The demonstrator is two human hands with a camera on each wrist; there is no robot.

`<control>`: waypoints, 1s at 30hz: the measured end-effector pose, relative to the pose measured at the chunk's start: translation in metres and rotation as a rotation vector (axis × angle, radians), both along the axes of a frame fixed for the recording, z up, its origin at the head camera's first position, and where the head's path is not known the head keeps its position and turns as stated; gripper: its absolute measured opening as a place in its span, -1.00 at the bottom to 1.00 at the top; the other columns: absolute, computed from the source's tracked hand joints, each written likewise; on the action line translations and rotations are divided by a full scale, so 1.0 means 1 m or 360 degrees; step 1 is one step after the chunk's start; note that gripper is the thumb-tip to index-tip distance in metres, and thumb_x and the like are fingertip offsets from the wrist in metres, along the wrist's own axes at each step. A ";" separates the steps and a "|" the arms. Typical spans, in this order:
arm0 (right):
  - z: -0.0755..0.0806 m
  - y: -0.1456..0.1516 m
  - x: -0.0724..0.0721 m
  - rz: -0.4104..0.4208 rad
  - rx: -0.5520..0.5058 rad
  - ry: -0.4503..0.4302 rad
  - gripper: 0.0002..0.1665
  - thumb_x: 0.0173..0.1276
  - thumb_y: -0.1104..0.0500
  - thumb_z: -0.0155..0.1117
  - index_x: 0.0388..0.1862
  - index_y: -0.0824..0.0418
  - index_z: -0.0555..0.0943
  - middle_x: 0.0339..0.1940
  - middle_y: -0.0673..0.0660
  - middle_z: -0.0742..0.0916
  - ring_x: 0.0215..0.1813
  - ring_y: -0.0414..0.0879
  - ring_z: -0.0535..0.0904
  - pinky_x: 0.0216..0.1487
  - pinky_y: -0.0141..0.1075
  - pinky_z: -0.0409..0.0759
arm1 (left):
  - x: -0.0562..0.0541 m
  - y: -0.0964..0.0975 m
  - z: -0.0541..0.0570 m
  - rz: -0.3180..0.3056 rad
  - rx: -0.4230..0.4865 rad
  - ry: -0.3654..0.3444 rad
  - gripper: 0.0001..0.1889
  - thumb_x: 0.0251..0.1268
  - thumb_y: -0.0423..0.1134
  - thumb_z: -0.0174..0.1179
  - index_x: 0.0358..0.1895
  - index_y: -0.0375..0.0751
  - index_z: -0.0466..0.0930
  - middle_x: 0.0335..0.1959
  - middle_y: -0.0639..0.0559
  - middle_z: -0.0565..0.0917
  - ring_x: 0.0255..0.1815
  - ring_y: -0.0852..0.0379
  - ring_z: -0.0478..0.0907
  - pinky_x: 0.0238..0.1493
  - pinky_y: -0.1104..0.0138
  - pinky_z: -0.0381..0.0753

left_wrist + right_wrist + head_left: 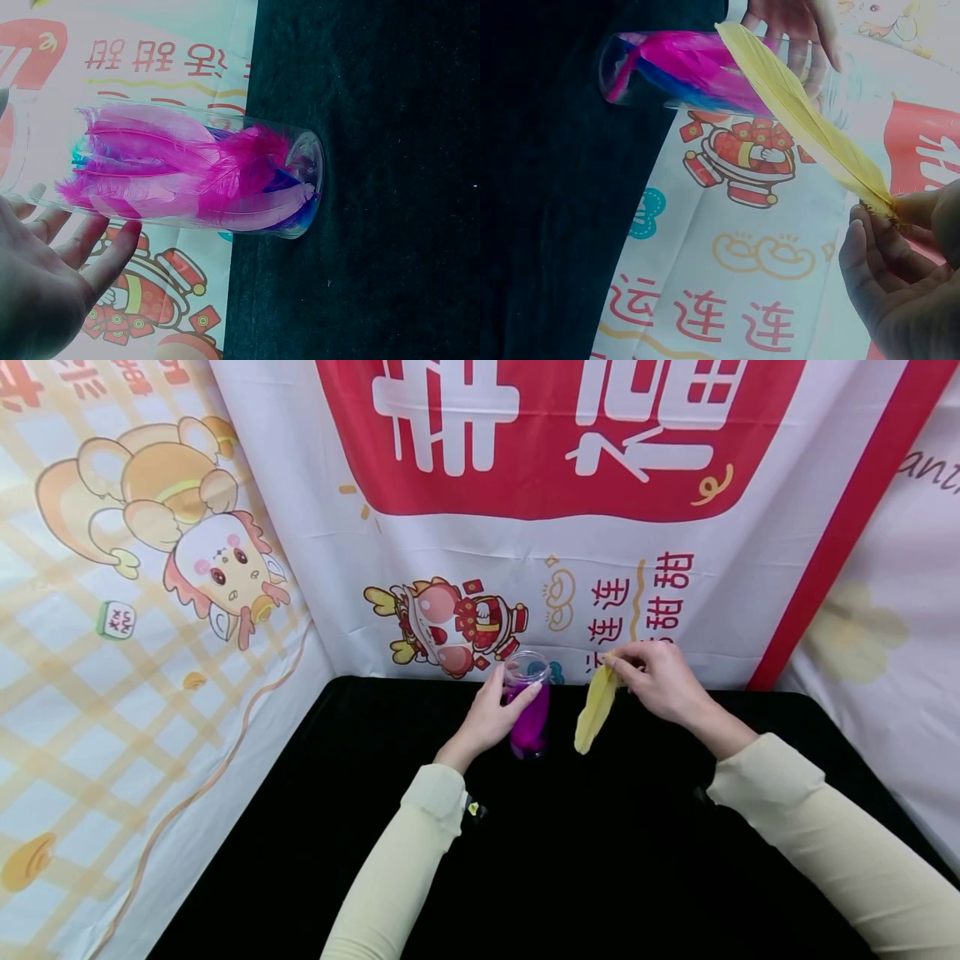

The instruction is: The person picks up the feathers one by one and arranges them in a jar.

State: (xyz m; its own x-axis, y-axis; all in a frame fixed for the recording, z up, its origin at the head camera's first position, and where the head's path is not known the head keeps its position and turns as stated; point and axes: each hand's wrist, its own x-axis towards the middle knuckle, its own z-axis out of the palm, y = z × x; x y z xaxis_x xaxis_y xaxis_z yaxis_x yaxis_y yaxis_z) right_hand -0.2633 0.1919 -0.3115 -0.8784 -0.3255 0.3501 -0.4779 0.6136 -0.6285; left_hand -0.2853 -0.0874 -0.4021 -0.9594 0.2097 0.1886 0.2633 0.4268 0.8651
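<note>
A clear cylindrical jar [534, 714] stands upright near the table's back edge, with pink, purple and blue feathers [165, 161] packed inside it. My left hand [483, 717] holds the jar near its top, fingers along one side and the thumb across the front. To the jar's right, my right hand [663, 681] pinches a yellow feather [597, 710] by its quill end between thumb and fingertips. The feather's tip points down and to the left, apart from the jar. In the right wrist view, the yellow feather [802, 109] passes in front of the jar.
A black-covered table [570, 868] lies under both arms. Right behind the jar hangs a white and red printed cloth [465, 543], and a patterned cloth [82, 710] closes off the left side. Another pale cloth [877, 677] hangs at the right.
</note>
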 end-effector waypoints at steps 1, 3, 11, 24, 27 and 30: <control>0.001 0.000 0.000 -0.0007 0.0000 0.0001 -0.72 0.58 0.14 0.22 -0.02 0.31 0.77 -0.23 0.24 0.81 -0.39 0.08 0.67 -0.45 -0.34 0.62 | 0.000 0.000 0.000 0.0001 0.0003 0.0001 -0.07 0.35 0.44 0.10 0.59 -0.06 0.14 0.48 -0.09 0.37 0.34 0.00 0.49 0.33 0.03 0.50; 0.003 -0.001 0.000 -0.0018 0.0003 0.0003 -0.70 0.59 0.12 0.21 -0.01 0.30 0.77 -0.22 0.24 0.81 -0.40 0.02 0.66 -0.44 -0.35 0.62 | 0.000 0.000 0.000 0.0003 0.0005 0.0007 -0.07 0.35 0.44 0.11 0.58 -0.08 0.15 0.45 -0.06 0.39 0.33 0.00 0.50 0.32 0.04 0.51; 0.008 -0.004 0.000 -0.0039 -0.0030 0.0067 -0.74 0.56 0.16 0.24 -0.05 0.30 0.78 -0.20 0.25 0.81 -0.35 -0.07 0.70 -0.40 -0.43 0.64 | 0.000 0.000 0.000 0.0002 0.0020 0.0012 -0.10 0.36 0.41 0.13 0.56 -0.09 0.18 0.45 -0.03 0.40 0.33 -0.01 0.50 0.32 0.04 0.51; 0.019 -0.009 -0.007 -0.0089 -0.0035 0.0154 -0.76 0.53 0.15 0.29 -0.07 0.28 0.79 -0.23 0.20 0.82 -0.29 -0.02 0.66 -0.41 -0.42 0.57 | 0.001 0.000 0.000 -0.0009 0.0012 -0.0038 -0.11 0.32 0.47 0.10 0.56 0.05 0.16 0.48 0.00 0.37 0.34 0.02 0.48 0.32 0.05 0.51; 0.021 -0.012 -0.008 -0.0104 -0.0061 0.0172 -0.76 0.53 0.15 0.29 -0.08 0.28 0.80 -0.25 0.19 0.82 -0.28 -0.02 0.68 -0.42 -0.42 0.56 | 0.001 -0.001 0.001 -0.0017 0.0019 -0.0049 -0.09 0.33 0.47 0.10 0.58 0.03 0.14 0.49 -0.03 0.36 0.35 0.01 0.48 0.33 0.04 0.51; 0.024 -0.014 -0.009 -0.0112 -0.0085 0.0218 -0.77 0.52 0.16 0.31 -0.12 0.27 0.80 -0.29 0.18 0.82 -0.31 -0.03 0.68 -0.44 -0.43 0.52 | 0.001 -0.001 0.002 -0.0020 0.0025 -0.0045 -0.08 0.33 0.46 0.10 0.59 0.00 0.13 0.49 -0.04 0.36 0.35 0.00 0.48 0.32 0.03 0.51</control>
